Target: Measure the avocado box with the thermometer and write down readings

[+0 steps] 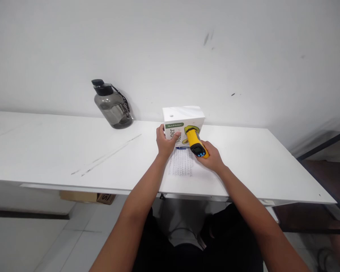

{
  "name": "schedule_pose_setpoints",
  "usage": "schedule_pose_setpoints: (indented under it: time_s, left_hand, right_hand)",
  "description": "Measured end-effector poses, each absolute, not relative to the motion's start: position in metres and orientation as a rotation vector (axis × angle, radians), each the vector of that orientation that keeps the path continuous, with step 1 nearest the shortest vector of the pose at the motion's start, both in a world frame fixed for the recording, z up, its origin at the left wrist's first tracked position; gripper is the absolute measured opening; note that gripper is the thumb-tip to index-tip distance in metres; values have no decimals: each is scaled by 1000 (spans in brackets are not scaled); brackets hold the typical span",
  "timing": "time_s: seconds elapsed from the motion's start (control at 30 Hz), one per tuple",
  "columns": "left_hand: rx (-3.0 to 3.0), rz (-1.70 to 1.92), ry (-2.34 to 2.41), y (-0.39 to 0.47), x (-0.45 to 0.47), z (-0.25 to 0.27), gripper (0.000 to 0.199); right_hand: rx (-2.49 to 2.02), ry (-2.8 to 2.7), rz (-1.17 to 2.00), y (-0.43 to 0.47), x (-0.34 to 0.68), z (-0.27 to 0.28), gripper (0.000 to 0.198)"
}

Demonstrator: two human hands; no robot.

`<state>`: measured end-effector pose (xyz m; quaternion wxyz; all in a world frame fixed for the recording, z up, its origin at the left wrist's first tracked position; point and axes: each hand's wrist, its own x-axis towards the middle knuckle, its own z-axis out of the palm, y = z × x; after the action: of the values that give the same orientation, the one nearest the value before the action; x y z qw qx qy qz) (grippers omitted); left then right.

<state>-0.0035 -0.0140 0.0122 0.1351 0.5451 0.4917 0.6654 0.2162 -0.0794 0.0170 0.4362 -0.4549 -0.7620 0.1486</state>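
Observation:
A white box (172, 133) printed with a green "NutriMotion" label and avocado pictures stands near the back of the table. My left hand (167, 141) is closed around its left side, thumb across the front. In my right hand (212, 155) is a yellow infrared thermometer gun (193, 139); its small dark screen and blue buttons face me. Its front end points at the box's printed face and overlaps the avocado picture; I cannot tell if they touch. A blue pen (181, 148) lies just below the box, on a sheet of handwritten paper (181, 164) partly covered by my hands.
On the left, a large grey see-through water bottle (113, 109) with a black cap stands close to the wall. The white table (59, 151) runs along the wall. Under it, a cardboard box (82, 196) sits at the left. Dark metal bars (323, 145) are at the right.

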Motion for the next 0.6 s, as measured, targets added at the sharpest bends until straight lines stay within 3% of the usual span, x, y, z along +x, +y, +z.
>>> schedule_pose_setpoints:
  time_s: [0.6]
  left_hand:
    - [1585, 1912, 1426, -15, -3, 14, 65]
  right_hand:
    - [-1160, -1908, 347, -77, 219, 16, 41]
